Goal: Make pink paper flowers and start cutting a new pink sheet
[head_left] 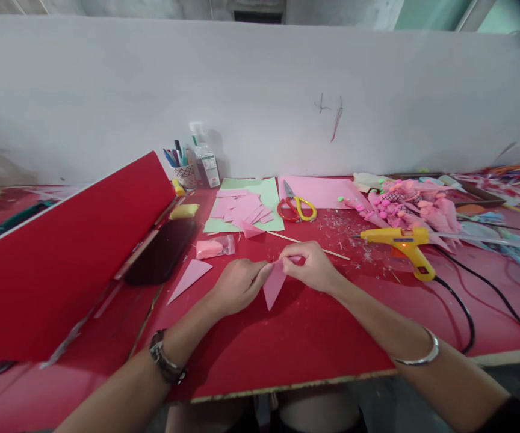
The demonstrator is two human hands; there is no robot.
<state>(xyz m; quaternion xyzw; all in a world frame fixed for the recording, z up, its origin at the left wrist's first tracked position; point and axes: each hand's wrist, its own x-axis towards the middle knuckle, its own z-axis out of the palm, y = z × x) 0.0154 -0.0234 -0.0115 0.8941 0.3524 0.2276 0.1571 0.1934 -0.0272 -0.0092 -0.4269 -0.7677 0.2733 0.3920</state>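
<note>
Between my two hands hangs a pink triangular piece of paper (273,288), its point turned down over the red table. My left hand (242,285) pinches its upper left corner. At the upper right, my right hand (310,264) grips the same piece, with a bit of its edge showing by the fingertips. A second pink paper triangle (191,278) lies flat to the left of my left hand. Just beyond my hands are a thin wooden stick (336,255) and a small plastic packet with pink clay-like stuff (212,247).
Pink paper pieces (237,207) lie on a green sheet (266,187). Behind my hands are scissors (297,209). A yellow glue gun (404,237) with a trailing cord lies right, near pink paper crafts (408,204). A red board (83,258) and a phone (160,252) are left.
</note>
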